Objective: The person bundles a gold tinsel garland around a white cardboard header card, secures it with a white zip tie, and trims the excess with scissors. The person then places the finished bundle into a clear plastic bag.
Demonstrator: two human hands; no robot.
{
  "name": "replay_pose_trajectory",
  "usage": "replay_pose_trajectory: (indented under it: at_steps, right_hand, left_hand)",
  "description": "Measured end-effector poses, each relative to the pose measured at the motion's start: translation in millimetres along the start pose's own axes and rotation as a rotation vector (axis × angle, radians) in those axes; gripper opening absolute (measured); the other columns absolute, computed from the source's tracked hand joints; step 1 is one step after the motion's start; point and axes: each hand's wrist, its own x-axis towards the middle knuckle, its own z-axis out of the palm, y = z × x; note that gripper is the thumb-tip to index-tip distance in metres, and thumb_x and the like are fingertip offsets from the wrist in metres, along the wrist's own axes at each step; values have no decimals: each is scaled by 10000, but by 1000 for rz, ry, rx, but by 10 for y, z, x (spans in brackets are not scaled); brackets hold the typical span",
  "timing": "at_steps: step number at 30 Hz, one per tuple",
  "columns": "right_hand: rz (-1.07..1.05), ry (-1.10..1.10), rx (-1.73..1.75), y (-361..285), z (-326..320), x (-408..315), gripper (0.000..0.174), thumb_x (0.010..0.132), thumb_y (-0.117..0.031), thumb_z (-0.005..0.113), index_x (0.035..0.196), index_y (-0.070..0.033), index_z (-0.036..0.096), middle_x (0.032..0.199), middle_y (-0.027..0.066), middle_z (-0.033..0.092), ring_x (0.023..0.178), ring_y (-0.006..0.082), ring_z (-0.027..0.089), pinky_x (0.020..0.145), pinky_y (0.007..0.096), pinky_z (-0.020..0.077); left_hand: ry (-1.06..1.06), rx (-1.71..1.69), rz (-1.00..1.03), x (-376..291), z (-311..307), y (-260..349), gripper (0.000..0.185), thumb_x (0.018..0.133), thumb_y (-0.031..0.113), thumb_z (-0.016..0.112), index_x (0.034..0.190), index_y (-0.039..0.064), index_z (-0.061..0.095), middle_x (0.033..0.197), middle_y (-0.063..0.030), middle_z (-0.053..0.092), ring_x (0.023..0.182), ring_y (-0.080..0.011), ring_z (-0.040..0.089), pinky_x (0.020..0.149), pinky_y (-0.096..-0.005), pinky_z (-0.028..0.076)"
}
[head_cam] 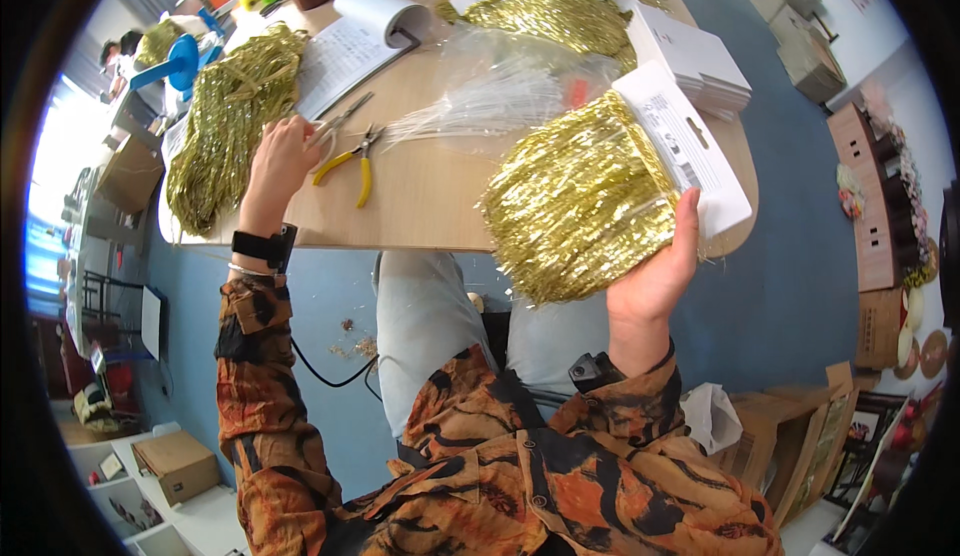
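Observation:
My right hand (pixel 656 275) holds a bundle of gold tinsel fringe (pixel 581 196) from below, thumb on its white header card (pixel 686 147). The card has a hang slot, printing and a barcode, and is tilted above the table's right front edge. At the left, my left hand (pixel 281 158) has its fingers curled at the pale handles of a pair of scissors (pixel 341 121), which point away from me. Just right of it lie yellow-handled cutting pliers (pixel 356 164), jaws towards the table's middle. Loose gold tinsel (pixel 236 117) lies beside the left hand.
On the wooden table (pixel 420 215) are a plastic bag of clear cable ties (pixel 502 98), a clipboard with written sheets (pixel 345 57), more carded gold fringe (pixel 555 20) and stacked white cards (pixel 690 53). A blue spool-like holder (pixel 180 63) stands far left. Cardboard boxes (pixel 772 436) sit behind at right.

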Motion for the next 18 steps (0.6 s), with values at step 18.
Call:
replay_pose_trajectory:
  at_steps: [18]
  right_hand:
    - [162, 147, -245, -299, -219, 125, 497, 996, -180, 629, 1431, 39, 530, 1347, 138, 648, 1215, 213, 641, 1027, 373, 525]
  left_hand:
    - [-291, -1695, -229, -1625, -758, 1716, 363, 972, 234, 757, 1215, 6, 614, 940, -47, 661, 797, -115, 668, 680, -230, 540]
